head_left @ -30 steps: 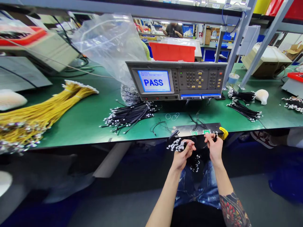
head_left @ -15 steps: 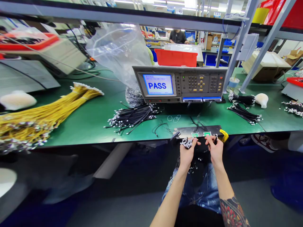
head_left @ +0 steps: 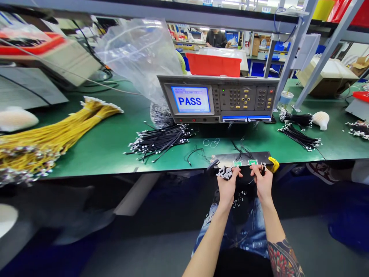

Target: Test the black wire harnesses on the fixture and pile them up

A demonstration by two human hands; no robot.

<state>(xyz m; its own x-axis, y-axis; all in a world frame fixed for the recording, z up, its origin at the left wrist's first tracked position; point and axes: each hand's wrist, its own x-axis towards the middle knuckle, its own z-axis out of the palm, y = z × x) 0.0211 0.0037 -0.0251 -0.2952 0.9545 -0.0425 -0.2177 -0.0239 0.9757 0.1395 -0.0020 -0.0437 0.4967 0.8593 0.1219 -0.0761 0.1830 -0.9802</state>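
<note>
My left hand (head_left: pixel 228 186) is closed around a bundle of black cables with white connectors (head_left: pixel 224 173); their other ends dangle over my lap. My right hand (head_left: pixel 263 183) is also closed, its thumb and fingertips at the right green circuit board (head_left: pixel 252 162), with black cable (head_left: pixel 263 168) showing between the fingers. A second green board (head_left: pixel 237 164) sits in front of my left fingertips. Both boards are on a black fixture bar (head_left: pixel 225 159) at the bench edge, with wires running back from them. Behind, a grey tester (head_left: pixel 217 99) displays PASS on its screen.
Black cables (head_left: pixel 161 140) lie left of the tester, and more black bundles (head_left: pixel 300 136) lie at right. A large yellow cable bundle (head_left: pixel 57 134) covers the left side. A yellow clamp handle (head_left: pixel 273 164) projects beside my right hand. A steel shelf beam (head_left: pixel 144 17) crosses above.
My left hand has shifted slightly left with the cable bundle. My right hand stays near the right board. The view has tilted a little, and the screen still reads PASS.
</note>
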